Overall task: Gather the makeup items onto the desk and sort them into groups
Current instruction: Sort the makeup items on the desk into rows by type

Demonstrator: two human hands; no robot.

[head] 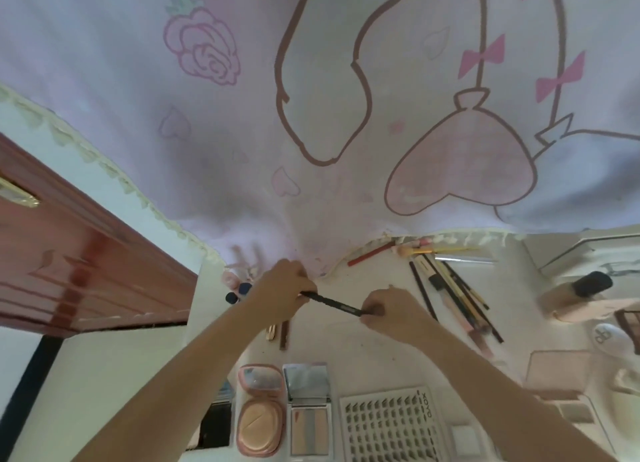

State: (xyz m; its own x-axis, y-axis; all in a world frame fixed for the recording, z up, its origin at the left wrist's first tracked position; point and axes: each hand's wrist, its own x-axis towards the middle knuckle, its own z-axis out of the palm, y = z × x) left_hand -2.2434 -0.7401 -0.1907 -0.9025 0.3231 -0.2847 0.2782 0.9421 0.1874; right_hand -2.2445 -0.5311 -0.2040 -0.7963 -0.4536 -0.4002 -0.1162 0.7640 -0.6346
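Note:
A thin black makeup pencil [334,303] is held level above the white desk [346,344], one end in each hand. My left hand [282,290] grips its left end and my right hand [389,311] pinches its right end. To the right lies a group of several pencils and brushes [450,292]. Two short sticks [278,333] lie below my left hand. Along the near edge sit an open pink powder compact [259,409], an open eyeshadow palette [308,409] and a tray of false lashes [391,427].
A pink printed curtain [311,115] hangs over the desk's far edge. A foundation bottle with a black cap [575,293] lies at the right beside other palettes [557,371]. Small dark blue items [239,292] sit at the desk's left edge. A red-brown wooden door [69,264] stands at the left.

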